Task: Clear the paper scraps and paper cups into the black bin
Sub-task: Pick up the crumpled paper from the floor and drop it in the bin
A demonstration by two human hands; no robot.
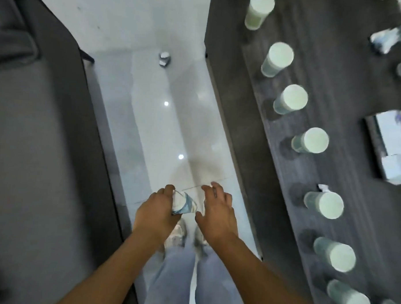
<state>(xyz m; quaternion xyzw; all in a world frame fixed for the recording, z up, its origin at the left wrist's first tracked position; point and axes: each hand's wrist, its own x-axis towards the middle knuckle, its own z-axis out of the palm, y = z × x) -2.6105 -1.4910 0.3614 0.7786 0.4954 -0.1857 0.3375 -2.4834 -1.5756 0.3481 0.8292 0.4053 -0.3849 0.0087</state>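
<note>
A: What is in the hands?

B: The left hand (157, 208) grips a crumpled scrap (183, 203), fingers curled over its top. The right hand (216, 211) is beside it with fingers spread and loosely bent, holding nothing that I can make out; its thumb comes close to the scrap, but the blur hides whether they touch.

A: Where are the hands?

B: Out in front of the person, above the pale floor (150, 126), with the jeans and shoes below them.

A: Any other scraps?

B: One lies on the floor (165, 59) well ahead, between the sofa (33, 167) on the left and the dark table (254, 108) on the right. Another sits at the table's far right (383, 41).

A: And the cups?

B: A row of cups (291, 99) stands upside down on the table, running along its length. More stand at the right edge, partly cut off. A blurred box (389, 146) lies beyond the row.

A: The bin?

B: Not in view.
</note>
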